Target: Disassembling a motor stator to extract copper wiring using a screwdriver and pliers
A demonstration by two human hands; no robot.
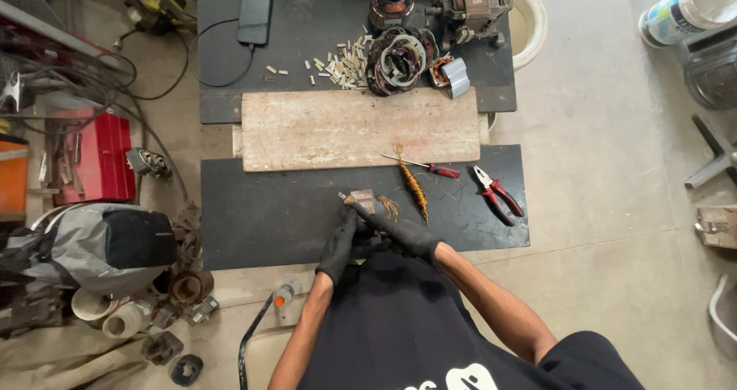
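Both gloved hands meet low on the counter [253, 221]. The right hand [407, 235] is clamped on a small block [363, 199]. The left hand [339, 248] is closed beside it. The wire bundle [414, 190] lies just right, pointing away.

Near edge of front board: left hand [338, 246] and right hand [403, 234] together, closed on a small block [362, 199] resting on the board [269, 221].
Right of the hands: wire bundle [414, 191], then screwdriver [426, 166], then pliers [495, 194] — farthest right.
Behind them: wooden plank [353, 129], bridging front board and rear table [307, 21].
Rear table: phone [254, 14] left, scattered small pieces [345, 64] middle, stator windings [399, 58] and motor [470, 6] right.
Behind motor: bucket [533, 21] — on the floor.
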